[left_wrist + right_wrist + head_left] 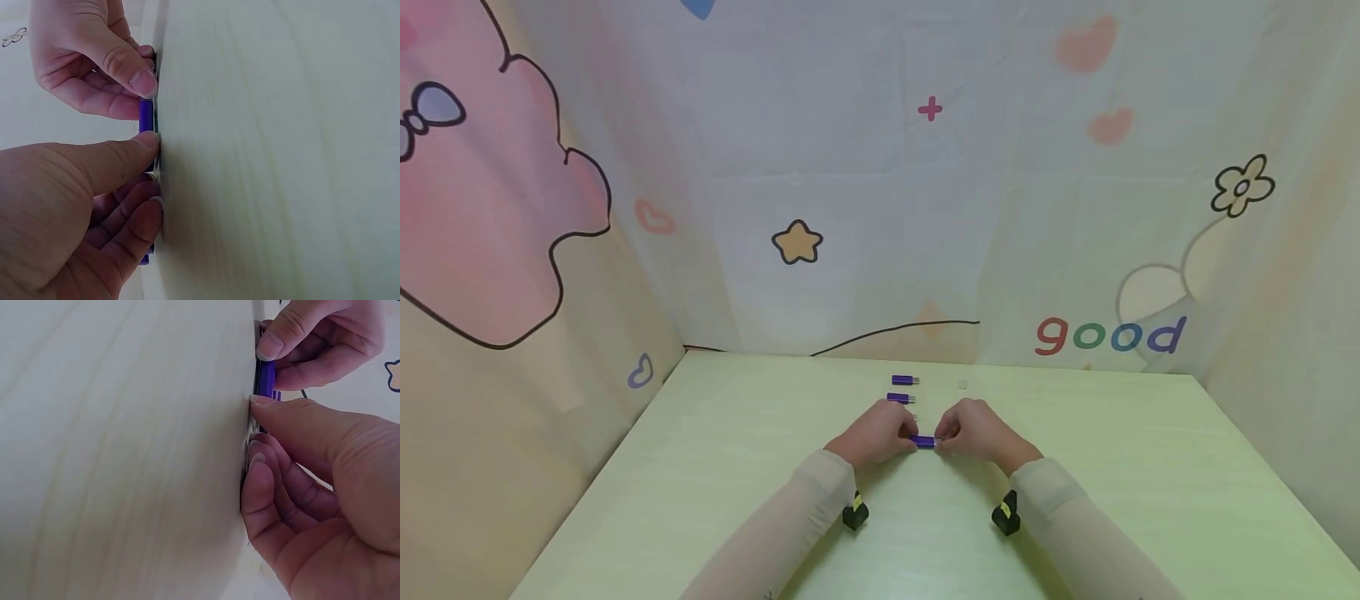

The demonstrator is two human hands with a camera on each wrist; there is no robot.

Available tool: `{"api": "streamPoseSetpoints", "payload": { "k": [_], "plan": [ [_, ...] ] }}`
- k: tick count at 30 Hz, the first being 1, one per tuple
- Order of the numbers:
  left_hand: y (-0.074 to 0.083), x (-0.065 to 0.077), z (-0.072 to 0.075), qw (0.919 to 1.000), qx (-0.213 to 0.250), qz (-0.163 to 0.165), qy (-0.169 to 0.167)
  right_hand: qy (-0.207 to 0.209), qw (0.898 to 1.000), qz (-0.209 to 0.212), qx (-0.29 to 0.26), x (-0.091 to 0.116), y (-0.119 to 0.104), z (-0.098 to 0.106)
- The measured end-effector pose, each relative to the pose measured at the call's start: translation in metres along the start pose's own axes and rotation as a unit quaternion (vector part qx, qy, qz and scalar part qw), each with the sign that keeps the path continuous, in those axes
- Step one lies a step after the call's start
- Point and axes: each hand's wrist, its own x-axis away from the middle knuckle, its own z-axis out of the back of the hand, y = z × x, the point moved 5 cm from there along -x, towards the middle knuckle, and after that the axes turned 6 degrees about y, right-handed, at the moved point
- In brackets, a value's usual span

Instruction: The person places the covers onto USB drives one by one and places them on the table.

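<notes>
A purple USB flash drive (924,442) lies low over the table between my two hands, its metal plug toward the right. My left hand (880,433) pinches the purple body between thumb and fingers. At the plug end, my right hand (981,432) pinches with thumb and fingertips; whether a clear cap sits there is hidden by the fingers. The left wrist view shows the purple body (146,115) between both thumbs. Seen from the right wrist, the same drive (267,378) is close against the tabletop.
Beyond my left hand, two more purple USB flash drives, a farther one (903,380) and a nearer one (899,398), lie in a column, plugs pointing right. A third plug (914,418) peeks out beside the left hand. A small translucent piece (962,384) lies right of them. Printed cloth (865,167) encloses the pale table (700,467).
</notes>
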Motion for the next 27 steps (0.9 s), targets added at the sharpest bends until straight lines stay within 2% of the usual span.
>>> {"api": "streamPoseSetpoints", "payload": {
  "k": [13,27],
  "plan": [
    [0.0013,0.0015,0.0017,1.0,0.004,-0.002,0.007,-0.008,0.999,-0.042,-0.014,0.0011,0.0017,0.0008],
    [-0.0015,0.0025,0.0014,0.9994,0.021,0.026,0.006,-0.006,0.998,-0.051,-0.024,0.0021,0.0035,0.0005]
  ]
}}
